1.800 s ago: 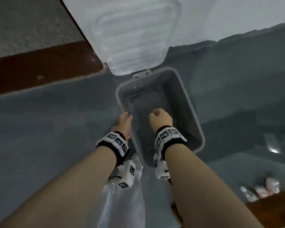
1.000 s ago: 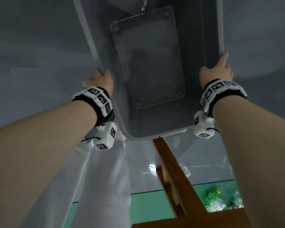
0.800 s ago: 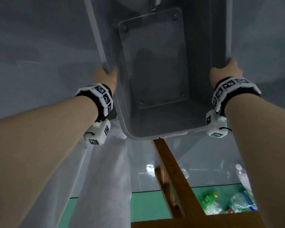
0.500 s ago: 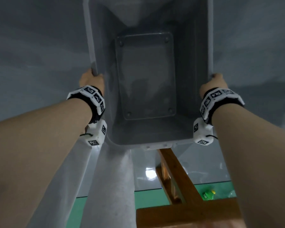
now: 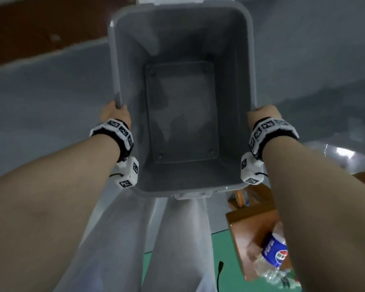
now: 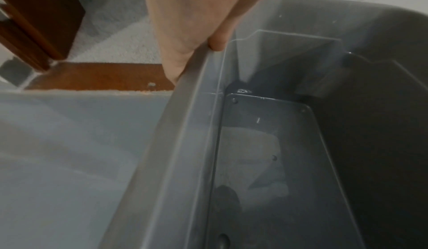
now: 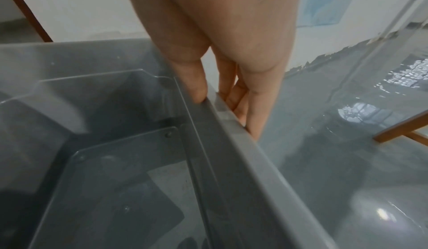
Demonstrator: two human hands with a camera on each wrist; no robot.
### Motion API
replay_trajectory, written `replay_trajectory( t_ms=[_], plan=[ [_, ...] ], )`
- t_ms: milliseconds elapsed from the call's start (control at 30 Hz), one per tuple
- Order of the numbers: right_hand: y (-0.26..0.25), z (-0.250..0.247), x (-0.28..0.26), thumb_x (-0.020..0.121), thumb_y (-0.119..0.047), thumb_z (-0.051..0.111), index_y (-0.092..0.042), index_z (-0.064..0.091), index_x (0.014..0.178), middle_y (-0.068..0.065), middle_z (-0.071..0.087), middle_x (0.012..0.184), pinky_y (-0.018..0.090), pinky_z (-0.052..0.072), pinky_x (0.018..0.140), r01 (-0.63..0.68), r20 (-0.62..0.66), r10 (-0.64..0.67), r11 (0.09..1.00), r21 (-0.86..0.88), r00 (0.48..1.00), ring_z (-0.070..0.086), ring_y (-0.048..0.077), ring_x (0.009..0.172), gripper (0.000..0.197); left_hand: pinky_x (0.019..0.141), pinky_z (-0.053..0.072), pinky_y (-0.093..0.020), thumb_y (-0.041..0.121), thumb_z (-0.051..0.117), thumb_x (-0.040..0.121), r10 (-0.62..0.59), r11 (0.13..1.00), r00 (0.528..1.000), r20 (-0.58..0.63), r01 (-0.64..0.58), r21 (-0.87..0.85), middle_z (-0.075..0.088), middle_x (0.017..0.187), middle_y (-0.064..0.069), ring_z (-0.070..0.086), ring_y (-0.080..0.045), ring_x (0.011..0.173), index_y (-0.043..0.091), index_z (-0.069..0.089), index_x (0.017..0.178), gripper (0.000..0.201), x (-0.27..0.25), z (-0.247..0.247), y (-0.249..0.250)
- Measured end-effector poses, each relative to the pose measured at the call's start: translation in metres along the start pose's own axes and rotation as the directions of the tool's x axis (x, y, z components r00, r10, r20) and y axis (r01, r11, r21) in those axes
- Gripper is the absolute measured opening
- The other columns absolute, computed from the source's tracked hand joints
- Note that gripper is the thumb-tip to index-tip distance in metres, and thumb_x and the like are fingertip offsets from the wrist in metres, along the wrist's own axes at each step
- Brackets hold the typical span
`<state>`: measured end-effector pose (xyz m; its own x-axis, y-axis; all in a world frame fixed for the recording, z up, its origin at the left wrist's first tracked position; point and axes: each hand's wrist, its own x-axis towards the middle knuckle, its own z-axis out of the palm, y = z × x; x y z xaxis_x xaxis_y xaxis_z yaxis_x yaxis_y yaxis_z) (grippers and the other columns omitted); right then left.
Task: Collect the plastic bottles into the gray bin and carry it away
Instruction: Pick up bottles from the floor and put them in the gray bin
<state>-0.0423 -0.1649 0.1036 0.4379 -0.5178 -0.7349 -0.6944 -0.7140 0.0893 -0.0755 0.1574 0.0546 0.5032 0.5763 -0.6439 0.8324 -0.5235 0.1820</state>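
- The left hand (image 5: pixel 114 111) clasped the gray bin (image 5: pixel 198 184) at its left rim.
- The bin hung empty, probably light and stiff; its smooth rims could slip.
- The right hand (image 5: pixel 261 114) clasped the right rim.
- A plastic bottle (image 5: pixel 274 251) lay at the wooden table's (image 5: pixel 247 232) near edge.

My head cam looks steeply down from above, into the gray bin (image 5: pixel 249 60) and past it to the floor. Left wrist cam sits super close, peering along the left hand (image 6: pixel 197 15) at the bin's left rim. Right wrist cam does the same along the right hand (image 7: pixel 220 39) at the right rim. All three share the bin's inside.
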Motion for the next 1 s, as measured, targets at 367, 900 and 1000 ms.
replay_trajectory(
  t_ms=[367, 900, 1000],
  plan=[
    [0.020, 0.022, -0.177, 0.094, -0.022, 0.056, -0.006, 0.054, 0.128, 0.015, 0.061, 0.126, 0.032, 0.044, 0.088, 0.170, -0.110, -0.149, 0.960, 0.221, 0.983, 0.057, 0.034, 0.115, 0.037, 0.102, 0.043, -0.044, 0.023, 0.040, 0.100, 0.169, 0.986, 0.984, -0.057, -0.169, 0.002, 0.058, 0.128, -0.020, 0.054, -0.037, 0.118, 0.005, 0.054, 0.129, 0.037, -0.062, -0.162, -0.072],
    [0.172, 0.133, -0.337, 0.092, -0.023, 0.062, 0.007, 0.060, 0.109, 0.023, 0.064, 0.114, 0.036, 0.046, 0.084, 0.256, -0.132, -0.247, 0.965, 0.052, 0.960, 0.060, 0.037, 0.108, 0.035, 0.098, 0.044, -0.045, 0.012, 0.043, 0.094, 0.152, 0.988, 0.985, -0.076, -0.155, -0.029, 0.056, 0.124, -0.029, 0.054, -0.040, 0.117, -0.006, 0.057, 0.115, 0.031, -0.203, -0.168, -0.275],
    [0.208, 0.156, -0.360, 0.093, -0.022, 0.060, 0.006, 0.061, 0.108, 0.022, 0.064, 0.113, 0.037, 0.047, 0.087, 0.230, -0.149, -0.218, 0.970, 0.074, 0.965, 0.060, 0.037, 0.108, 0.033, 0.098, 0.044, -0.043, 0.011, 0.042, 0.095, 0.146, 0.989, 0.987, -0.064, -0.148, -0.027, 0.056, 0.127, -0.026, 0.054, -0.039, 0.119, -0.006, 0.056, 0.118, 0.032, -0.227, -0.157, -0.307]
  ],
)
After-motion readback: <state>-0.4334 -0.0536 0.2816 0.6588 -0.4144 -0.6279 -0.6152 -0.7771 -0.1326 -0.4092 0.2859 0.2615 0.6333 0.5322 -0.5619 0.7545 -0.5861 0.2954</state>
